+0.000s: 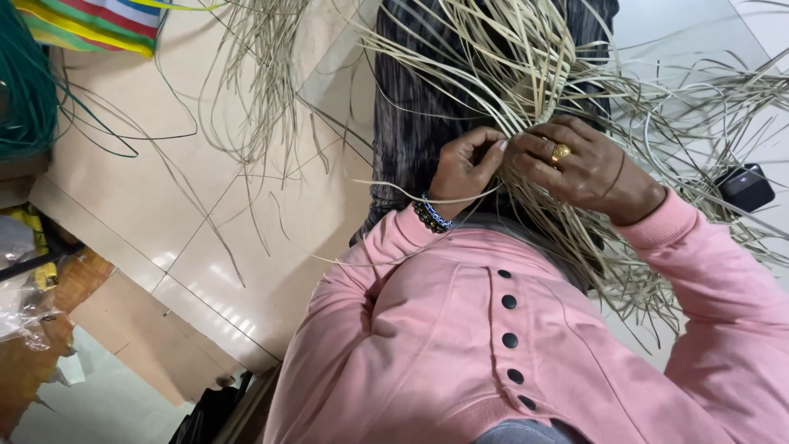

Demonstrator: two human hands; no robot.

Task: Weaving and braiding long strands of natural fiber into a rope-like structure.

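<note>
A big bundle of pale, flat straw strips [526,74] fans out over a dark striped cloth [411,123] in front of my pink buttoned top. My left hand [462,168], with a beaded bracelet at the wrist, pinches a few strips between thumb and fingers. Right beside it, almost touching, my right hand [585,168], with a gold ring, closes over the gathered part of the same bundle. Loose strip ends trail under both wrists and hide part of the cloth.
More loose strips [255,90] lie spread on the beige tiled floor [164,189]. A coil of green cord [25,90] and a colourful striped bag [99,25] sit at the upper left. A dark phone [744,187] lies at the right, crumpled clear plastic [16,288] at the left edge.
</note>
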